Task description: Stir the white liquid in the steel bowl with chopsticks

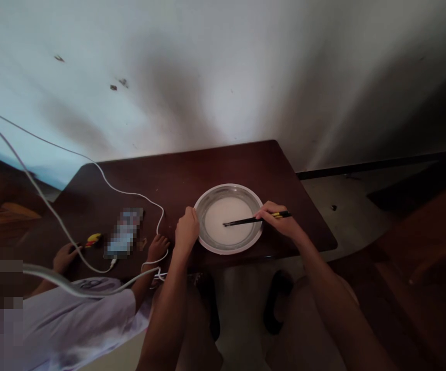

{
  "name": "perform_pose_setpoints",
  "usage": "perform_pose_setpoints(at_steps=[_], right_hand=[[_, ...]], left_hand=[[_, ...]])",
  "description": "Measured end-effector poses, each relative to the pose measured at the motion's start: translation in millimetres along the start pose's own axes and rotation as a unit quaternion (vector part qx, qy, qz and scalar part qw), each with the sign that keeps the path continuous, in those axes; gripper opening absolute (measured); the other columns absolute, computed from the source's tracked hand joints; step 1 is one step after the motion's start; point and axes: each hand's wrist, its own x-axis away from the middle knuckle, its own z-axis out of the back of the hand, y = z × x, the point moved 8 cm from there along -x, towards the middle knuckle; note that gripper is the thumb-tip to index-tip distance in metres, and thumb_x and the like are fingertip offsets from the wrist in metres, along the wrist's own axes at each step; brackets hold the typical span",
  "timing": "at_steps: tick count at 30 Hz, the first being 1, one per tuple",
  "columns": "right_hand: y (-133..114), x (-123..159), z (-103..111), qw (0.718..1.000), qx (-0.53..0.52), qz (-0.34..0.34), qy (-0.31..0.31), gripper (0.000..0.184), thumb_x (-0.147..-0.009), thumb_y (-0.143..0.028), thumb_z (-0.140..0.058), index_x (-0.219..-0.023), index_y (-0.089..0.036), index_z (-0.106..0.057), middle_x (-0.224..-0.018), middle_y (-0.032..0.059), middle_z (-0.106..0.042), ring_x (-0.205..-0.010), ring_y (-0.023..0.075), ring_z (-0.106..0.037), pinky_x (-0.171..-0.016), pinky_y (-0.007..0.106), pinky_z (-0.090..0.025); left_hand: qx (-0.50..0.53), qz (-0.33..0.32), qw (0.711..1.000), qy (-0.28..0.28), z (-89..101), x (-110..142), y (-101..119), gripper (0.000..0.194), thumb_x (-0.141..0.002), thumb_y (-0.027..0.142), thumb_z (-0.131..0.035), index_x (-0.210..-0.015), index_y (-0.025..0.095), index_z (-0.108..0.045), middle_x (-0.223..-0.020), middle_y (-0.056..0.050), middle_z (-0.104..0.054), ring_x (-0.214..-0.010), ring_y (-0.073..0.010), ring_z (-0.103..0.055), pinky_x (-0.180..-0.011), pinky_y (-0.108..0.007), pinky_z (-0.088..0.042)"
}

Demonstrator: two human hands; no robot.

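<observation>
A round metal basin (229, 250) stands near the front edge of the dark table, with a whitish liquid or batter (226, 211) in it. My left hand (187, 228) grips the basin's left rim, its fingers closed there. In my right hand (279, 219), over the right rim, is a pair of black chopsticks (242, 221) with yellow marks near the upper end. Their tips point left and touch the surface of the whitish mix near its middle.
Left of me another person's hands (158, 248) rest on the table (207, 159). Near them lie a phone (125, 234) on a white cable (133, 194) and a small yellow-and-red object (93, 239). A wall (223, 93) stands behind the table.
</observation>
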Motion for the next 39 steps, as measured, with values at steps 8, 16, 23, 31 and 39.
perform_pose_setpoints(at_steps=[8, 16, 23, 31, 39], right_hand=[[6.0, 0.3, 12.9, 0.998, 0.007, -0.021, 0.056, 0.027, -0.086, -0.029, -0.047, -0.065, -0.021, -0.063, -0.068, 0.0013, -0.064, -0.071, 0.0162, -0.059, -0.07, 0.031, -0.043], [2.7, 0.1, 16.6, 0.996, 0.039, -0.004, 0.081, 0.024, -0.085, -0.028, -0.049, -0.068, -0.022, -0.064, -0.072, 0.0016, -0.065, -0.074, 0.0172, -0.058, -0.072, 0.031, -0.042], [0.1, -0.1, 3.9, 1.0, 0.026, 0.01, 0.005, 0.02, -0.084, -0.027, -0.051, -0.071, -0.023, -0.065, -0.076, 0.001, -0.067, -0.079, 0.0171, -0.058, -0.073, 0.03, -0.043], [2.3, 0.8, 8.8, 0.999, -0.004, -0.015, 0.031, 0.025, -0.086, -0.028, -0.048, -0.066, -0.022, -0.063, -0.07, 0.0012, -0.065, -0.073, 0.0164, -0.059, -0.071, 0.03, -0.044], [4.4, 0.5, 16.2, 0.997, 0.027, -0.01, 0.078, 0.026, -0.086, -0.028, -0.047, -0.066, -0.022, -0.063, -0.07, 0.0017, -0.065, -0.073, 0.0172, -0.059, -0.072, 0.032, -0.043]], left_hand=[[0.011, -0.003, 1.0, -0.003, -0.5, 0.7, -0.3, 0.034, -0.093, 0.034, -0.019, -0.097, 0.018, -0.049, -0.084, -0.015, -0.066, -0.08, -0.0289, -0.064, -0.061, -0.031, -0.039], [0.0, -0.002, 1.0, -0.004, -0.3, 1.2, 0.8, 0.034, -0.093, 0.033, -0.02, -0.098, 0.018, -0.049, -0.085, -0.015, -0.065, -0.08, -0.0275, -0.064, -0.063, -0.031, -0.04], [-0.001, 0.003, 1.0, -0.002, 0.3, 2.1, 1.5, 0.034, -0.093, 0.034, -0.018, -0.097, 0.019, -0.048, -0.084, -0.015, -0.066, -0.08, -0.0292, -0.064, -0.063, -0.032, -0.04], [-0.005, 0.002, 1.0, -0.005, 1.4, 1.7, 1.7, 0.034, -0.093, 0.033, -0.019, -0.098, 0.018, -0.049, -0.085, -0.015, -0.066, -0.08, -0.0276, -0.064, -0.065, -0.031, -0.04], [-0.001, -0.001, 1.0, -0.003, 1.1, 2.2, 1.8, 0.034, -0.093, 0.033, -0.02, -0.098, 0.018, -0.05, -0.085, -0.015, -0.066, -0.08, -0.0269, -0.064, -0.065, -0.031, -0.04]])
